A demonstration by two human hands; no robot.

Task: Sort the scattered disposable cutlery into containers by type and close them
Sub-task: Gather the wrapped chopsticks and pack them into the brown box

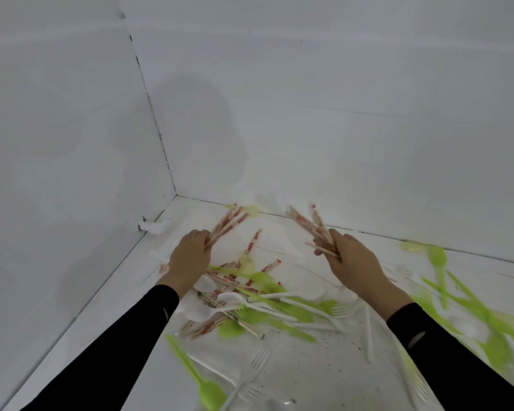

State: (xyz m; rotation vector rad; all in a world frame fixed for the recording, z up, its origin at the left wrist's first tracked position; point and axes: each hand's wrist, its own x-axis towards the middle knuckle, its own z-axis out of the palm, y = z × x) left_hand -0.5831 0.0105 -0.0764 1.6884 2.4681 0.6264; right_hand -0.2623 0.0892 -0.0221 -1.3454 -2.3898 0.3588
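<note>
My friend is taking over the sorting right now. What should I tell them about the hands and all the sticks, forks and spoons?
Left hand: grips a bundle of wrapped chopsticks.
Right hand: grips a second chopstick bundle.
Things: a mixed pile of chopsticks and green and white spoons and forks lies between the hands. More green cutlery lies to the right.
Done: some chopsticks are gathered, but nothing shows in a container.
Left: no container is plainly in view. Find them, put the chopsticks in one, sort the rest by type and close the lids.
</note>
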